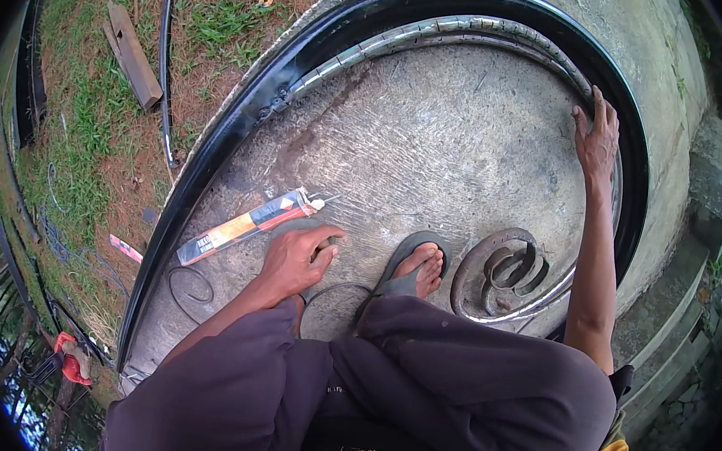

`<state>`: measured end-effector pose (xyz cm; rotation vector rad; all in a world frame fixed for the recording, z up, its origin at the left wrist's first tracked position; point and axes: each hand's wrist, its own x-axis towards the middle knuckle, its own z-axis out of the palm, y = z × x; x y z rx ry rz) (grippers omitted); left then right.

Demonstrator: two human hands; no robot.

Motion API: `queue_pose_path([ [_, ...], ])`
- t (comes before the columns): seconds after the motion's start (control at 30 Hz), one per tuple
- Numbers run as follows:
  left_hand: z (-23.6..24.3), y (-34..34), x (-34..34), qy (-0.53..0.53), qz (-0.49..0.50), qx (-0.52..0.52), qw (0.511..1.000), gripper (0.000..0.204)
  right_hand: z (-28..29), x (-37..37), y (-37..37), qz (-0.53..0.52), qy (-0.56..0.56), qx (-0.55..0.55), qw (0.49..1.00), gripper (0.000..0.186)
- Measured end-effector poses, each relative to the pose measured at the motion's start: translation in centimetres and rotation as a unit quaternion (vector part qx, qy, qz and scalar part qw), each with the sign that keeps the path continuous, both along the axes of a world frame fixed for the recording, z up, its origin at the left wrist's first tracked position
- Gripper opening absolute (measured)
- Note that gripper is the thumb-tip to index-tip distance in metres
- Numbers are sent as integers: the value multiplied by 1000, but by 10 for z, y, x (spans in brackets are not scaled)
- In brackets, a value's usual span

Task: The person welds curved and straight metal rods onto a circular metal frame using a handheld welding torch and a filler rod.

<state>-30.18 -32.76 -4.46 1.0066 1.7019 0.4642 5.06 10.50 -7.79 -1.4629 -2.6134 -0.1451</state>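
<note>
My right hand [598, 141] reaches far out at the right, its thumb and fingers around a curved metal bar [482, 23]. The bar has shiny, notched stretches and lies inside a large bent black metal strip [261, 88]. At the lower right a rusty scroll of flat bar [495, 267] rests on the concrete. My left hand [296, 258] hovers by my left knee, fingers loosely curled and thumb apart, with nothing visible in it. Just beyond it lies an opened packet of welding rods [245, 226], thin tips poking from its torn end.
I squat in sandals on a rough concrete slab [437, 138]. A thin dark cable [193, 284] loops near my left foot. Left of the slab, grass holds wooden pieces [135, 55], a long dark bar [166, 62] and a red tool [73, 359]. Concrete steps [671, 313] drop away at right.
</note>
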Motion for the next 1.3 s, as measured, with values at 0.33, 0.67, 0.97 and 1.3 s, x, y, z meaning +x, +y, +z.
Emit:
queue_pose_path([
  [0.33, -24, 1, 0, -11, 48, -31, 998, 25, -4, 10, 1, -69, -39, -35, 996, 65],
  [0.67, -26, -5, 2, 35, 28, 50, 998, 22, 2, 15, 25, -66, 6, -44, 997, 45],
  [0.97, -20, -4, 2, 27, 34, 4, 999, 24, 26, -16, 33, 43, -46, 46, 997, 57],
  [1.3, -23, -5, 2, 40, 17, 40, 998, 23, 44, -78, 98, 167, -132, -80, 974, 114],
])
